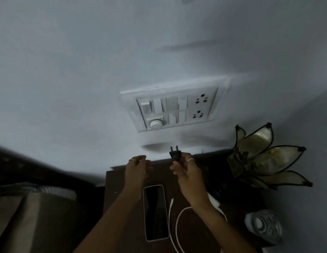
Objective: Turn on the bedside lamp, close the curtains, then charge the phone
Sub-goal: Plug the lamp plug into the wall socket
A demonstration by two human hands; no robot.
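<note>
My right hand (186,172) grips a black two-pin plug (175,154), pins pointing up toward the wall. My left hand (137,168) hovers beside it, fingers apart, holding nothing. Above them a white switchboard (175,104) on the wall carries several switches, a round dial and two sockets (200,106) at its right. A flower-shaped lamp (265,157) with dark-edged petals stands unlit at the right of the dark bedside table (118,189). The phone (155,212) lies face up, screen dark, on the table under my arms. A white cable (175,221) curls just right of it.
A clear plastic bottle (263,227) lies at the table's right front. A bed with bedding (31,207) fills the lower left, its dark headboard against the wall. The room is dim.
</note>
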